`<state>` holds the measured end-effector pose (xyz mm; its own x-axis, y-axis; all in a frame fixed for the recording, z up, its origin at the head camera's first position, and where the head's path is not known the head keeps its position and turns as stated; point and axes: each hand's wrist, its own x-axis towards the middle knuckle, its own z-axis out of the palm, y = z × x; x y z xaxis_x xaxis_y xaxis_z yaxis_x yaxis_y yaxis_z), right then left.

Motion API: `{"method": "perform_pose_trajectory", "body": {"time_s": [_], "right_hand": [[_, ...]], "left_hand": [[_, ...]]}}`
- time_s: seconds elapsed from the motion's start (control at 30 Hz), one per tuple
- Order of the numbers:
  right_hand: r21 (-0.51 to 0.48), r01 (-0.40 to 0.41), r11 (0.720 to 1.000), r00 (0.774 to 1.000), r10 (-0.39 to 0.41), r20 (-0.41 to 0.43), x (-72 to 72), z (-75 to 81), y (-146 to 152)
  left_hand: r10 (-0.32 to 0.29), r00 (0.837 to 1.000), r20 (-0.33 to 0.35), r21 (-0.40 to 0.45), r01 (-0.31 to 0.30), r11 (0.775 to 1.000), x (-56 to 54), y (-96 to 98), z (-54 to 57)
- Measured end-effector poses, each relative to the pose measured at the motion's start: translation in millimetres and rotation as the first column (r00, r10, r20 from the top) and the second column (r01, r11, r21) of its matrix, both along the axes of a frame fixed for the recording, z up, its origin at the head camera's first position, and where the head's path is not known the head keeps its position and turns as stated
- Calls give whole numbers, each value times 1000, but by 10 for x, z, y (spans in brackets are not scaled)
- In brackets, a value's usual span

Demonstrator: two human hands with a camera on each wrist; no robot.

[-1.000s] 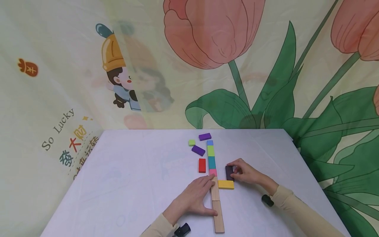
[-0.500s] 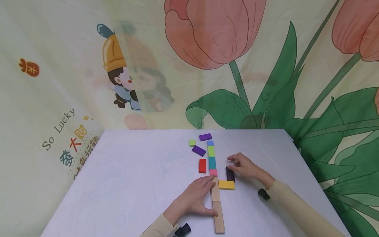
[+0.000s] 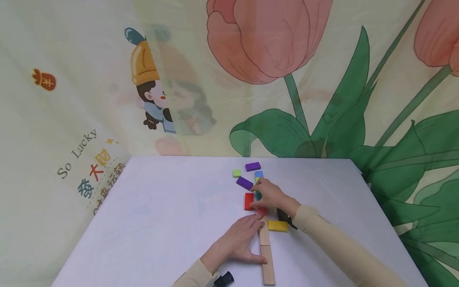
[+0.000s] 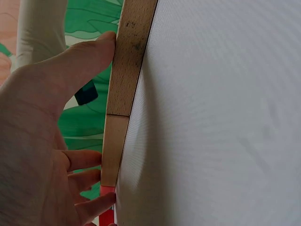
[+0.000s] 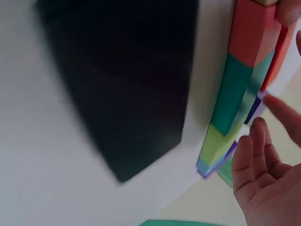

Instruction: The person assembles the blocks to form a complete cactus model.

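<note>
A line of blocks runs away from me: two plain wooden blocks (image 3: 267,265), then pink (image 5: 254,28), teal (image 5: 233,89), green (image 5: 214,143) and blue (image 3: 259,174) ones. My left hand (image 3: 240,238) rests along the near part, thumb and fingertips touching the wooden blocks' left side. My right hand (image 3: 271,196) reaches across the line, covering part of the teal and green blocks. Its thumb and forefinger are apart around the red block (image 3: 248,202) left of the line; whether they touch it cannot be told. The dark block (image 5: 127,84) lies right of the line, mostly hidden in the head view.
A yellow block (image 3: 278,226) lies crosswise against the line's right side. Two purple blocks, one far (image 3: 253,166) and one nearer (image 3: 245,183), and a small green cube (image 3: 237,173) lie left of its far end. A printed curtain (image 3: 201,79) hangs behind the white table (image 3: 161,207).
My right hand has let go of the dark block and moved left across the line to the red block. My left hand stays on the wooden blocks. The head view has shifted slightly.
</note>
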<state>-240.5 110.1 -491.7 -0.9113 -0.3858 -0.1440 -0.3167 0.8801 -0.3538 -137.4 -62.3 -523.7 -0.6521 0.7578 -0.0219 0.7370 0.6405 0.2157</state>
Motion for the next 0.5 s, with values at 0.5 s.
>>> {"method": "perform_pose_trajectory", "body": {"time_s": [0.5], "right_hand": [[-332,37,943,997,-13,76,32,-46,-173]], "left_hand": [[-13,1000,3,-5,13,1000,-9,7,14]]}}
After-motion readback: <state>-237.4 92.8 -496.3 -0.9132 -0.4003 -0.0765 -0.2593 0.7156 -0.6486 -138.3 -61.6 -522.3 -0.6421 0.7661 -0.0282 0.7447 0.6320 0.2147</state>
